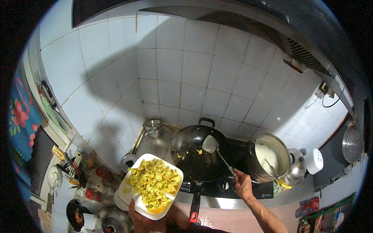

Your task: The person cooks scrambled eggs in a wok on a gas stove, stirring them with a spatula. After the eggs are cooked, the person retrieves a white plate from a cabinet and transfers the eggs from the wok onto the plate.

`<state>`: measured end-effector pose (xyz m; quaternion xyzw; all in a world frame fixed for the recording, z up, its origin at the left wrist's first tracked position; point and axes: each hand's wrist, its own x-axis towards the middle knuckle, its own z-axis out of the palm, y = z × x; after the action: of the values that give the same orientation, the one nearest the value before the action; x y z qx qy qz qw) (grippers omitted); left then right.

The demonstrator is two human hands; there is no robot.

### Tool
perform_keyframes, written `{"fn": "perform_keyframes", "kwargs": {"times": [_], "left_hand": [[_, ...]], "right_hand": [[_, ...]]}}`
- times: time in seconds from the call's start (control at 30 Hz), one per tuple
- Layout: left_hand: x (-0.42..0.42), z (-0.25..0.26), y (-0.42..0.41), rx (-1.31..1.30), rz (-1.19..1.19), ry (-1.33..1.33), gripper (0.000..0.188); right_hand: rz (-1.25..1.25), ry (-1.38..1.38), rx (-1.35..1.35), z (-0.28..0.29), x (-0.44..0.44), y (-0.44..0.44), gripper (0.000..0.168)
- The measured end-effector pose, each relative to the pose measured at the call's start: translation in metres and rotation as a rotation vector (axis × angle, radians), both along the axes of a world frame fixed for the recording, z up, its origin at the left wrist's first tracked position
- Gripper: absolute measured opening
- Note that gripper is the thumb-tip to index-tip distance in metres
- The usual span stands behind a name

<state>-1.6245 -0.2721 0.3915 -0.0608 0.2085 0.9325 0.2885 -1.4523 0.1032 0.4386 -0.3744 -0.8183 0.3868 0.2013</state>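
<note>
My left hand grips the lower edge of a white divided plate. Yellowish cooked cauliflower is heaped on it, with orange liquid pooled in the nearest corner. The plate is just left of a black wok on the stove. In my right hand is the handle of a metal wok spatula, its blade over the wok's inner surface. A few yellow scraps cling inside the wok. The wok's long black handle points towards me.
Right of the wok stands a pot of whitish liquid with a ladle in it, beside a lidded metal pot. A metal container sits in the back left corner. Jars with red lids and a dark bowl crowd the left counter.
</note>
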Motion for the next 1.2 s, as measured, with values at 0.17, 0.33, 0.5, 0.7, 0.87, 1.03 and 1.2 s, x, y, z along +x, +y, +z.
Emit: {"fn": "perform_keyframes", "kwargs": {"times": [0.17,0.33,0.5,0.7,0.87,1.03,1.2], "left_hand": [[0.016,0.036,0.011,0.005,0.099,-0.144,0.079],[0.011,0.018,0.009,-0.085,0.207,-0.153,0.066],[0.015,0.021,0.008,-0.068,0.198,-0.073,0.073],[0.013,0.033,0.011,-0.077,0.101,-0.049,0.075],[0.008,0.049,0.014,-0.184,0.02,-0.136,0.055],[0.008,0.024,0.004,-0.052,-0.016,-0.029,0.079],[0.0,-0.007,-0.006,-0.102,-0.004,0.101,0.079]], "right_hand": [[0.208,0.007,0.432,0.014,0.002,-0.001,0.034],[0.344,-0.078,0.75,0.033,-0.011,0.005,0.055],[0.559,-0.2,0.948,0.047,-0.008,0.015,0.063],[0.575,-0.317,1.083,0.053,0.02,0.028,0.074],[0.47,-0.314,0.945,0.055,0.004,0.014,0.072],[0.449,-0.275,0.863,0.042,-0.022,-0.003,0.068],[0.415,-0.318,0.822,0.066,-0.003,-0.015,0.047]]}}
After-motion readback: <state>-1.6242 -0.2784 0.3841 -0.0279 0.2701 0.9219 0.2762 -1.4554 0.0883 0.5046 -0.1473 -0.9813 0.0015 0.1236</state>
